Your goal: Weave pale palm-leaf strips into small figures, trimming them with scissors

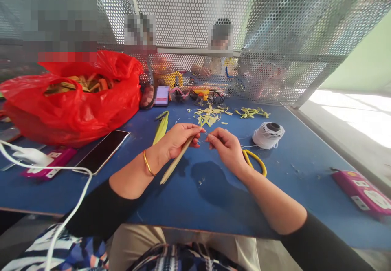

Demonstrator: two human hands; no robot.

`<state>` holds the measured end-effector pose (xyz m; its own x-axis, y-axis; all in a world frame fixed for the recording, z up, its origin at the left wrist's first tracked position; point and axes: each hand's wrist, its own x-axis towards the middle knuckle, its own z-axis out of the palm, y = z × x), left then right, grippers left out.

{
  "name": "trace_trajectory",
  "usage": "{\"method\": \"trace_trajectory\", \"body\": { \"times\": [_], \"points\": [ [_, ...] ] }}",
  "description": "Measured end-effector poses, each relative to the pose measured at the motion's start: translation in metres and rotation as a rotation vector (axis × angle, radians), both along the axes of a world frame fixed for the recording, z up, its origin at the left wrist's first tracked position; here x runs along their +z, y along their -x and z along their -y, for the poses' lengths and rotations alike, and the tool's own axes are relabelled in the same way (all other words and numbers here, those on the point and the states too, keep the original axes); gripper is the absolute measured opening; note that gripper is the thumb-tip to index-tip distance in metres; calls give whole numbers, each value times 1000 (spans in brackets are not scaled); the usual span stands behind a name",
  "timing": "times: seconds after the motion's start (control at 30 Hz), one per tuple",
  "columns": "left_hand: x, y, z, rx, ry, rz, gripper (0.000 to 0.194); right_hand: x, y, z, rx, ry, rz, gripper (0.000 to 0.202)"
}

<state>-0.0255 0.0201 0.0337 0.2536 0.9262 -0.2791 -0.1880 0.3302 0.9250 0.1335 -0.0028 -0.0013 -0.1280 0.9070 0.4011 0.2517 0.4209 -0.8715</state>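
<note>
My left hand (182, 137) is closed around a long, pale green folded leaf strip (175, 165), whose pointed end slants down toward me. Just to its right, my right hand (224, 140) pinches a thin white thread (207, 133) close to the strip's upper end. The thread seems to run behind my right hand toward a white spool (268, 135) with a dark core. Yellow scissor handles (259, 161) lie beside my right wrist, the blades hidden. Past my left wrist rests another green leaf strip (161, 128).
A red plastic bag (122, 100) of leaf strips stands at left, near a dark phone (105, 150) and a white cable (87, 189). Leaf scraps (210, 114) lie toward the perforated metal screen (189, 14). A magenta box (362, 191) sits at right. People sit beyond the screen.
</note>
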Motion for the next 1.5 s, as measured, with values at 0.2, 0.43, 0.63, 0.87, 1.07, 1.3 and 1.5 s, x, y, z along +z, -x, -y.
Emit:
{"method": "trace_trajectory", "body": {
  "times": [0.2,0.43,0.63,0.87,1.07,1.3,1.5],
  "points": [
    [-7,-4,0,-30,-88,-61,15,-2,1,7,80,-457,240,20],
    [-10,1,0,-16,-446,-471,16,0,0,7,96,-530,479,18],
    [-14,2,3,-65,-810,-936,22,3,1,8,168,-452,523,17],
    [-19,-1,8,-162,-947,-1220,31,9,-1,7,91,-59,182,17],
    [-27,-8,7,-214,-710,-1142,35,0,1,-4,34,-34,102,16],
    [-30,-10,9,-134,-735,-1252,29,-6,-3,-12,-31,69,169,15],
    [-33,-14,10,-145,-698,-1339,29,-6,-4,-11,-89,8,356,17]
  ]
}}
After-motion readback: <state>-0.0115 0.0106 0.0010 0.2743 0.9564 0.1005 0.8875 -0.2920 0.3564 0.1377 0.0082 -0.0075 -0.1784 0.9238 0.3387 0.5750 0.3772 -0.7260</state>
